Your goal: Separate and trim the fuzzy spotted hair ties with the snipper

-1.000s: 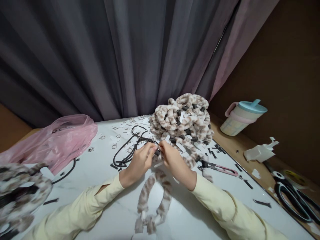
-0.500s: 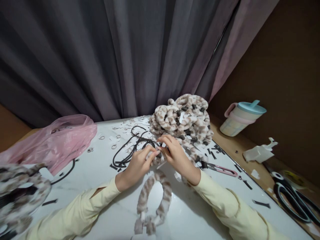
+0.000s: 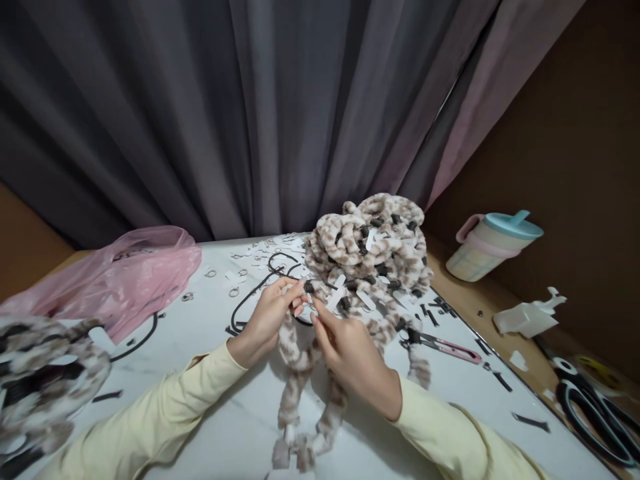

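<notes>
My left hand [image 3: 267, 319] and my right hand [image 3: 350, 353] meet over a fuzzy brown-and-white spotted band [image 3: 295, 387] on the white table [image 3: 210, 413]. The left fingers pinch the band's upper end, where a small white tag and a black end show. My right hand's fingers are closed on the band just right of it. The band hangs down toward me in a narrow loop. Behind the hands rises a heap of the same spotted bands [image 3: 373, 250] with black ends and white tags.
A pink plastic bag [image 3: 125, 277] lies at left, more spotted bands [image 3: 40, 387] at the near left. Black cords [image 3: 253, 293] and small rings are scattered behind my hands. Pink snips [image 3: 443, 345], black scissors [image 3: 595, 410], a lidded cup [image 3: 493, 243] and white scraps sit at right.
Both hands lifted the band's top end up and away from me, and its loop stretched narrower. My right hand dropped slightly lower on the band. The camera shifted a little.
</notes>
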